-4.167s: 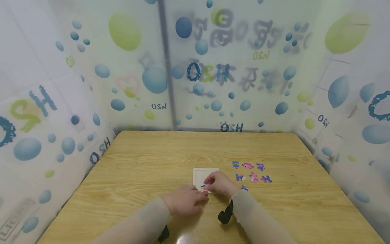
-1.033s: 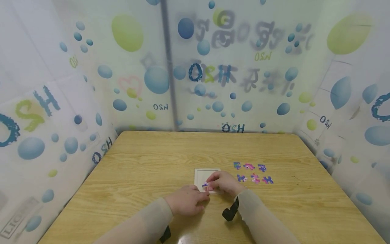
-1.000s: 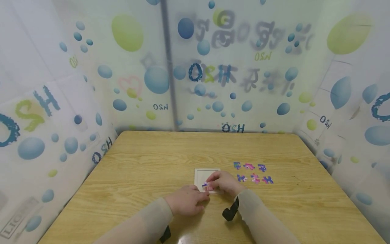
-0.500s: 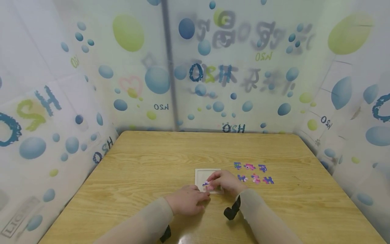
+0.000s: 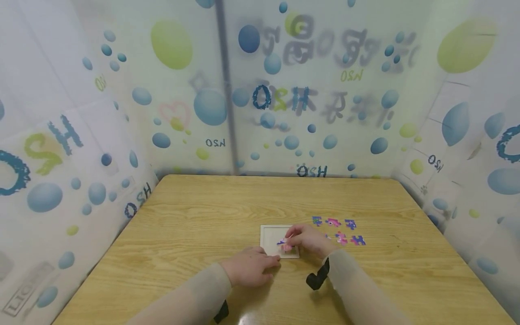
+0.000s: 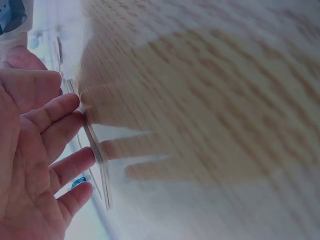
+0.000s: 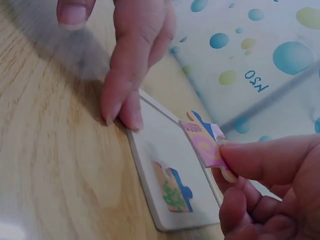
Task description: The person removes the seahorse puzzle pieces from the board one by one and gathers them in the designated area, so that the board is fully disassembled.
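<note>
My right hand (image 5: 307, 239) pinches a pink, orange and blue jigsaw piece (image 7: 202, 145) between thumb and fingers, tilted over the white puzzle tray (image 5: 269, 231). In the right wrist view, another jigsaw piece (image 7: 172, 191), tan, green and blue, lies in one corner of the tray. My left hand (image 5: 251, 267) is at the tray's near edge, fingers extended and fingertips right at the rim. The left wrist view shows those fingers (image 6: 75, 165) spread beside the tray's thin side (image 6: 100, 172).
Several loose jigsaw pieces (image 5: 333, 222) lie in two rows on the wooden table (image 5: 195, 216), to the right of the tray; my right hand partly covers one. Printed curtains (image 5: 178, 90) enclose the table at the back and both sides.
The loose piece nearest me, seen earliest near my right wrist, has left the table. Lately my right hand has shifted right and slightly away with the pinched piece; my left hand stays put.
</note>
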Tool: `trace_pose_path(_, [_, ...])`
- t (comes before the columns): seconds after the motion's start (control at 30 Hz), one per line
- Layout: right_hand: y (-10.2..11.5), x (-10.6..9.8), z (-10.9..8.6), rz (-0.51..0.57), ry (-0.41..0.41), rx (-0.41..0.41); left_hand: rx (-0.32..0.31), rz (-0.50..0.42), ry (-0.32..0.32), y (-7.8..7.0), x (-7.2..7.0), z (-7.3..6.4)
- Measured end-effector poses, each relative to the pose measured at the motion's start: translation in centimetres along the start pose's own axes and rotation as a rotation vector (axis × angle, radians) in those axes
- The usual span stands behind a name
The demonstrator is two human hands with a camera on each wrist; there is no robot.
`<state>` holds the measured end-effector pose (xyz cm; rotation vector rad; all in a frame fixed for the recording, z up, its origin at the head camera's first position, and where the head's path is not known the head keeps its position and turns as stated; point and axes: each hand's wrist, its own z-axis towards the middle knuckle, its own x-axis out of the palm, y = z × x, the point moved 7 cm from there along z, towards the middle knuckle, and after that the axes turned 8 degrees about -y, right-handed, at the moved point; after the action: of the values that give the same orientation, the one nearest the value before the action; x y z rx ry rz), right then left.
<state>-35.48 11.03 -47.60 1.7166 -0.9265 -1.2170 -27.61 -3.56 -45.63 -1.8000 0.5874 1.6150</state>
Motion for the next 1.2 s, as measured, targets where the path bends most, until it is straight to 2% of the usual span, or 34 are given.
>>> trace_pose_path(0.27, [-1.0,-2.9,-0.2,0.046,-0.023,0.007,-0.017,-0.011,0.003,0.1,0.1,0.0])
trace_pose_path(0.67, [-3.7,-8.6,-2.1,0.097,-0.037,-0.013,-0.019,0.017,-0.009,0.1,0.1,0.1])
trace_pose_path(0.9, [-5.2,-11.5,-3.6,0.003,-0.066,0.009,-0.019,0.035,-0.001,0.2,0.3,0.0])
trace_pose_path(1.2, [-6.8,-13.5,-4.8,-0.097,-0.107,0.047,-0.019,0.035,-0.001,0.2,0.3,0.0])
